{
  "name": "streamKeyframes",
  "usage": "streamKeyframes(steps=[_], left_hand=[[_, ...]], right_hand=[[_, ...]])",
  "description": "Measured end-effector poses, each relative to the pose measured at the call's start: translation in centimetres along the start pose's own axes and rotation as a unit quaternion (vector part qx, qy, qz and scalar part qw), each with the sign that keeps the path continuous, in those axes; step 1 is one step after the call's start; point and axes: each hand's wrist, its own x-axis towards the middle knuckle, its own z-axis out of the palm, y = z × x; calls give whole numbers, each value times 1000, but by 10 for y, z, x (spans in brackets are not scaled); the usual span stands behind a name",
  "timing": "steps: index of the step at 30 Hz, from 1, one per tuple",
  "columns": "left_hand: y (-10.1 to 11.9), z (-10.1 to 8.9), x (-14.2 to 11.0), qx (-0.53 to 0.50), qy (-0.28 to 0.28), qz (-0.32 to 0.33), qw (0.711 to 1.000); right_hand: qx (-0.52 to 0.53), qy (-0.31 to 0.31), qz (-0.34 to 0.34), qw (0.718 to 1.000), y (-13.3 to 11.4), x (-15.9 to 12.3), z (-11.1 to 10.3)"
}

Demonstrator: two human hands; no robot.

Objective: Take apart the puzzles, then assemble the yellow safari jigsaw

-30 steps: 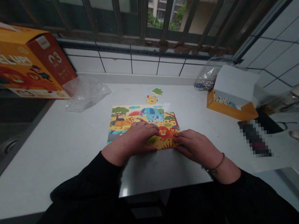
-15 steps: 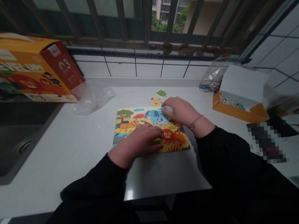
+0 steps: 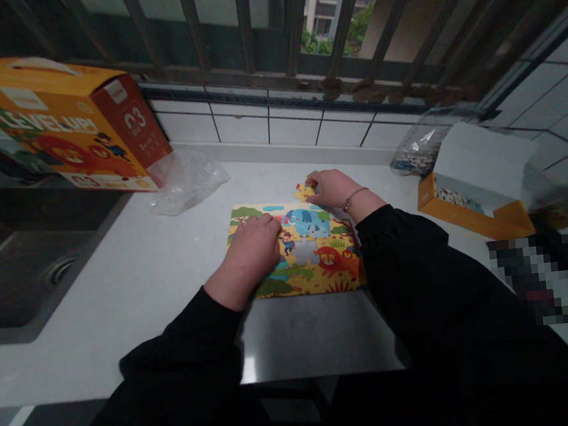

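Note:
An animal jigsaw puzzle (image 3: 343, 281) lies on the counter in front of me, with a grey gap in its middle where a piece is absent. My left hand (image 3: 252, 249) rests flat over the puzzle's left part, fingers stretched forward and covering some of the picture. Just behind the puzzle's back edge, my right hand (image 3: 329, 188) has thumb and fingers at the edge of a loose yellow puzzle piece (image 3: 304, 191), pinching it. Those fingers mostly hide a green piece behind it.
On the left stand an orange carton (image 3: 65, 127), a crumpled clear plastic bag (image 3: 188, 182) and a sink (image 3: 29, 331). To the right are a bag of pieces (image 3: 412, 160), an opened orange box (image 3: 475, 211) with pieces inside, and a blurred-out dark object (image 3: 532, 283). A barred window closes the back.
My right hand has moved from the puzzle's upper right back to the loose yellow piece. My left hand has slid left and away, uncovering the gap. The view has shifted slightly.

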Motion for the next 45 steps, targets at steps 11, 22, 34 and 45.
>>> streamKeyframes(steps=[11, 22, 34, 45], left_hand=[[-2, 0, 1, -25, 4, -5, 1000], [-1, 1, 0, -8, 7, 8, 1000], [5, -1, 1, -140, 30, 7, 990], [9, -3, 2, -615, -50, -171, 768]], right_hand=[[81, 7, -201, 976, -39, -103, -15], [63, -25, -214, 975, -51, -141, 12], [117, 17, -156, 981, -61, -149, 9], [160, 162, -177, 958, -62, -146, 2]])
